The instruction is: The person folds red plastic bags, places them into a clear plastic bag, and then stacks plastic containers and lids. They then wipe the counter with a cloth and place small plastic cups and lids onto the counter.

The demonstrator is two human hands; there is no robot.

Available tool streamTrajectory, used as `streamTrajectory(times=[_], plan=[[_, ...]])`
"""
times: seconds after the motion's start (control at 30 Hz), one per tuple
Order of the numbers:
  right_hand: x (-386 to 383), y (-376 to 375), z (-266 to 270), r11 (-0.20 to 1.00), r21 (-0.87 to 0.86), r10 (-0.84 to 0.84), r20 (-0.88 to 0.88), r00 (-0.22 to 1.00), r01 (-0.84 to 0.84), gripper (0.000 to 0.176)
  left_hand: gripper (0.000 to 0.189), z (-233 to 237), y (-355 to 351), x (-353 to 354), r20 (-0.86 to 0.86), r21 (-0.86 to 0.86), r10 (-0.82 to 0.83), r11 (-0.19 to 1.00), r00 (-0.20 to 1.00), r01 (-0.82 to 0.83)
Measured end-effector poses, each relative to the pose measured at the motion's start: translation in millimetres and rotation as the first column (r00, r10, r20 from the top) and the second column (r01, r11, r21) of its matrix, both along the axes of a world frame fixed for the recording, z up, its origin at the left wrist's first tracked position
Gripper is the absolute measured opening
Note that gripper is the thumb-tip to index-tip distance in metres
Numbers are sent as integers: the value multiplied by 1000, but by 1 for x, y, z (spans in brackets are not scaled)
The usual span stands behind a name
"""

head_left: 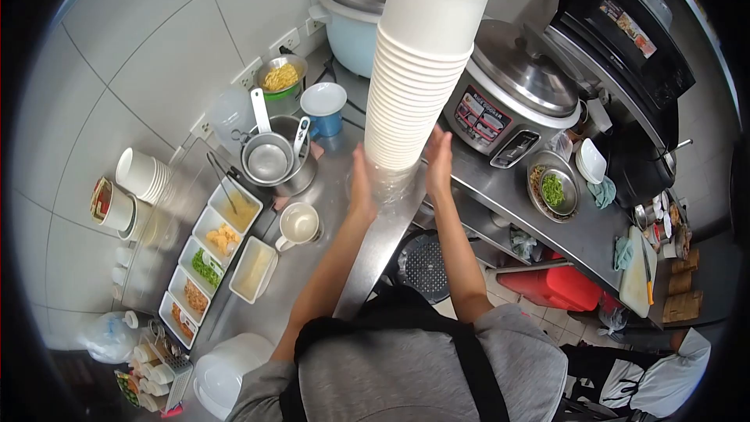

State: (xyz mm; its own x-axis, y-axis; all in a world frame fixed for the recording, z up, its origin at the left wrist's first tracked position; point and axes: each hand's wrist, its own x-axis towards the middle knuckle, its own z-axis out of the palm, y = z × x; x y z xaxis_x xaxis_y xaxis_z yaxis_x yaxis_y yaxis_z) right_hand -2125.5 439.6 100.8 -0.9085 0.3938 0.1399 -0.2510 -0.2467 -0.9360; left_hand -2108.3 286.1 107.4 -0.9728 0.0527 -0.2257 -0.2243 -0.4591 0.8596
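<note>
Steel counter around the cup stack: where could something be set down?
Bare patches: steel counter between the white mug and left hand; farther right, between the chopped greens and cutting board. Crowded: toward the tiled wall, with ingredient tubs, saucepan and rice cooker.

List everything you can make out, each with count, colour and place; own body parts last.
Tall cup stack: 1, white, centre
Rice cooker: 1, silver, right of stack
Lidded cooker: 1, pale blue, left of stack
Blue cup: 1, blue, under a white bowl
Saucepan: 1, silver, left side
Mug: 1, off-white, left side
Topping tubs: 5, white, left row
Short cup stack: 1, white, far left
Greens bowl: 1, steel, right side
Red bin: 1, red, lower right
Cutting board: 1, pale, far right
Co-worker: 1, partly visible, bottom right
Edge clutter: too small to tell
Left grip: 1, bare, stack's lower left
Right grip: 1, bare, stack's lower right
</note>
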Motion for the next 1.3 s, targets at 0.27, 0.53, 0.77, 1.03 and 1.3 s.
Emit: streamTrajectory(times=[0.27, 0.53, 0.77, 1.03, 1.3], plan=[[-1, 15, -53, 927, 361, 77, 68, 995, -96, 60, 73, -62, -18, -25, 108, -169, -260, 946, 959, 276], [9, 17, 196, 706, 488, 7, -730, 684, 513, 127, 93, -47, -19, 2, 592, 135, -184, 983, 785, 128], [-20, 23, 286, 378, 815, 147, -521, 841, 439, 45, 88, -58, -18, -17, 557, 116, -358, 927, 749, 357], [33, 81, 265, 739, 591, 37, -515, 857, 324, 25, 75, -71, -6, -49, 602, 76, -326, 932, 729, 354], [116, 167, 236, 843, 277, -228, -592, 773, 461, 15, 54, -52, -21, -28, -71, 479, -360, 806, 930, 348]])
